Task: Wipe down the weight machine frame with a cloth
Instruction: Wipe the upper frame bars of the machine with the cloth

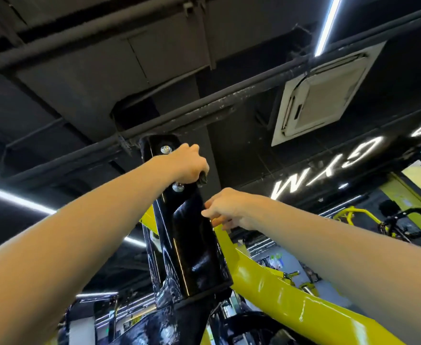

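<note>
Seen from below: black post (189,245) of the weight machine frame, rising up the middle toward the dark ceiling. Glossy, streaked with bright reflections, with a silver bolt (165,149) near its top.

High on the post's right edge, left hand (184,163), clenched, fingers wrapped round a small dark lump (202,180) poking out beneath them; cloth or fitting, cannot tell.

Lower down and just right of the post, right hand (225,210), relaxed, fingers loosely bent, tips touching the post's right edge.

Behind the post, slanting down toward the near right, a shiny yellow beam (291,302).

Far right, a lit sign (328,168) and a ceiling air unit (323,95).
</note>
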Tool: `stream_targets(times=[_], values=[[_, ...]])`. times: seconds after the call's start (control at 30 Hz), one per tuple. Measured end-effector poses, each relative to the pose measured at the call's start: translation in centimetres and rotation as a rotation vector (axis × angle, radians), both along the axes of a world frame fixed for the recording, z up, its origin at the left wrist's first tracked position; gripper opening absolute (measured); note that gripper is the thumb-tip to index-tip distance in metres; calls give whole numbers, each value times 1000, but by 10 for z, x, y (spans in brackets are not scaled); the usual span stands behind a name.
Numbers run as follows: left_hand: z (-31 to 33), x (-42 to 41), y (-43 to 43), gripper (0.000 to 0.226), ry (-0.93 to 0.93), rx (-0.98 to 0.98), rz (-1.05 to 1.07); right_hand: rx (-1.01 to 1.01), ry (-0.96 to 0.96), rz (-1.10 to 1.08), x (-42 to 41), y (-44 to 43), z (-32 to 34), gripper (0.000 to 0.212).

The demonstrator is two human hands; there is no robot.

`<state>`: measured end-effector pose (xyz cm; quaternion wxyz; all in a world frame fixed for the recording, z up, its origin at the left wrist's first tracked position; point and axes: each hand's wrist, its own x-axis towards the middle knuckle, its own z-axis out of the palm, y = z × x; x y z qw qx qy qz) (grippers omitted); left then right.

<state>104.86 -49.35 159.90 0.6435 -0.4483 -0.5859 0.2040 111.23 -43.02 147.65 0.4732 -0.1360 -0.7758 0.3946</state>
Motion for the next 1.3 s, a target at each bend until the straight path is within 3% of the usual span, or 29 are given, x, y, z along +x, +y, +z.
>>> stream_targets(times=[0.1, 0.17, 0.3, 0.47, 0.63, 0.77, 0.87, 0.93, 1.1, 1.2, 1.3], values=[[13, 1, 1, 26, 121, 251, 70, -20, 42, 25, -9, 4, -8, 30], [11, 0, 6, 22, 111, 307, 77, -15, 32, 45, -10, 7, -13, 29], [-12, 3, 15, 21, -10, 43, 87, -12, -28, 21, -3, 19, -19, 17], [-5, 3, 9, 27, 35, 191, 35, -120, 155, -52, 15, 22, -20, 14], [-51, 6, 11, 28, 27, 14, 8, -149, 96, -99, 17, 16, -23, 21], [-98, 7, 7, 29, 10, -134, 39, 48, 73, -432, 17, 13, -28, 18], [-136, 3, 2, 28, 25, -185, 60, 137, 77, -488, 26, 7, -32, 19], [-158, -4, 1, 27, 30, -204, -12, 133, 42, -487, 30, 5, -37, 17], [-203, -46, -18, 39, 119, -409, -478, 141, -44, -501, 29, 0, -49, 19], [-213, -70, -38, 43, -29, -523, -659, 110, -32, -473, 15, -9, -50, 22], [-200, -102, -60, 45, -113, -467, -815, 90, 15, -420, -10, -24, -53, 30]])
